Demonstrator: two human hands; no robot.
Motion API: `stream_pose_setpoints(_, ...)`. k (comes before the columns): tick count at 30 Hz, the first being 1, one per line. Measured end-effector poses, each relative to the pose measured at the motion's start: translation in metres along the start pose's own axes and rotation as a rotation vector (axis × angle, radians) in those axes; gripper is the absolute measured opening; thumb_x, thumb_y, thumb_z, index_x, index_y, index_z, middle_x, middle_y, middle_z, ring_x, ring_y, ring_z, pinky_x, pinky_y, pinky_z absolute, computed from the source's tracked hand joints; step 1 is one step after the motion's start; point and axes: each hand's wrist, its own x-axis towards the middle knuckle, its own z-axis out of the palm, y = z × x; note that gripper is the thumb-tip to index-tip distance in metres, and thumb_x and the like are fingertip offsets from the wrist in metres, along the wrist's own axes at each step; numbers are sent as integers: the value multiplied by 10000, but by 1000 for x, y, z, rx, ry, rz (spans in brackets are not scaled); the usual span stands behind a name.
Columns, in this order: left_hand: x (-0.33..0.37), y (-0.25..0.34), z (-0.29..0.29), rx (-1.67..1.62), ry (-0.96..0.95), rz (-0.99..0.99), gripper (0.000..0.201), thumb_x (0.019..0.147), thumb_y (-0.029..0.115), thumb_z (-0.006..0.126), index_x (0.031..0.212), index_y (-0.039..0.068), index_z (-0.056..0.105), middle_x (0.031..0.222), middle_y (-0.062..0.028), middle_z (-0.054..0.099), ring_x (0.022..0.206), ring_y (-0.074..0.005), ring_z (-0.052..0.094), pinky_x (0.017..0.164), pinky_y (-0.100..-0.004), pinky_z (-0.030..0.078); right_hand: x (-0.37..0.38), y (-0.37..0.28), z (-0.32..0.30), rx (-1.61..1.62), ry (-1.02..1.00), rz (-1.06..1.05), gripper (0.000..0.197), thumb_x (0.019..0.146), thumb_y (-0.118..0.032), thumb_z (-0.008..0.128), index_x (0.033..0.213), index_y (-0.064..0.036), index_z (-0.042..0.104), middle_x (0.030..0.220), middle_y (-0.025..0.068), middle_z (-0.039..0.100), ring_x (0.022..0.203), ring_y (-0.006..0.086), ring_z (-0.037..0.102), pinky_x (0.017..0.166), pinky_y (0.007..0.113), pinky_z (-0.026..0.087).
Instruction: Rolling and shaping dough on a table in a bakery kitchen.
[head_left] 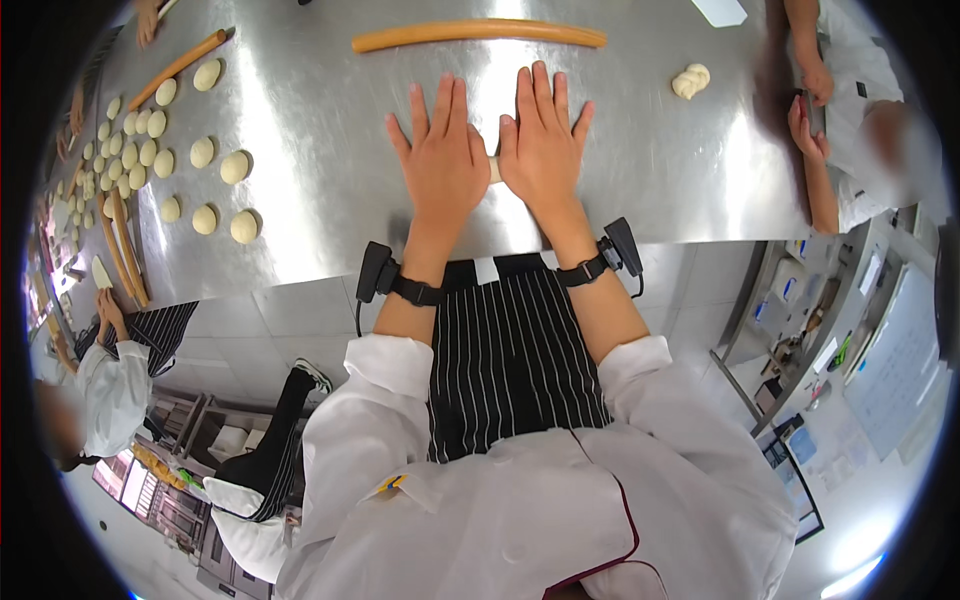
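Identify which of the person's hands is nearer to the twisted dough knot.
Right. The right hand is left of the twisted dough knot, apart from it; the left hand is farther left, beyond the right one.

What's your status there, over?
Left hand, right hand: palms down over pale dough. Mostly covered, sliver showing between. Rolling pin ahead, clear of both.
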Motion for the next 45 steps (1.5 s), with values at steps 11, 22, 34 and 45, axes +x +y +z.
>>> stream_pose_setpoints(11,-8,-21,-6,102,48,-81,599,1136,298,411,1696,90,462,1776,-99,420,1644,-469,311,1322,-686,118,-7,8,-2,-5,21,7,604,1086,-260,511,1644,-30,505,1738,155,458,1643,409,340,1314,706,127)
stream_pose_setpoints(22,-15,-16,-4,84,86,-102,614,1117,282,435,1696,77,455,1778,-115,411,1644,-479,302,1311,-718,112,-16,27,-6,-53,1,2,613,1092,-303,538,1631,-12,501,1720,168,472,1627,431,356,1297,722,182)
stream_pose_setpoints(34,-58,-11,12,-15,95,-119,634,1109,316,449,1701,91,453,1796,-87,389,1660,-488,266,1289,-763,97,-77,19,-13,18,-38,97,649,1080,-326,533,1651,-21,488,1741,171,448,1648,420,327,1301,743,124)
stream_pose_setpoints(45,-50,-29,5,97,51,-75,632,1100,287,439,1691,65,456,1787,-99,401,1641,-527,269,1288,-759,105,-56,31,-6,-116,-78,129,665,1057,-270,538,1664,-11,461,1769,166,408,1662,407,306,1315,719,112)
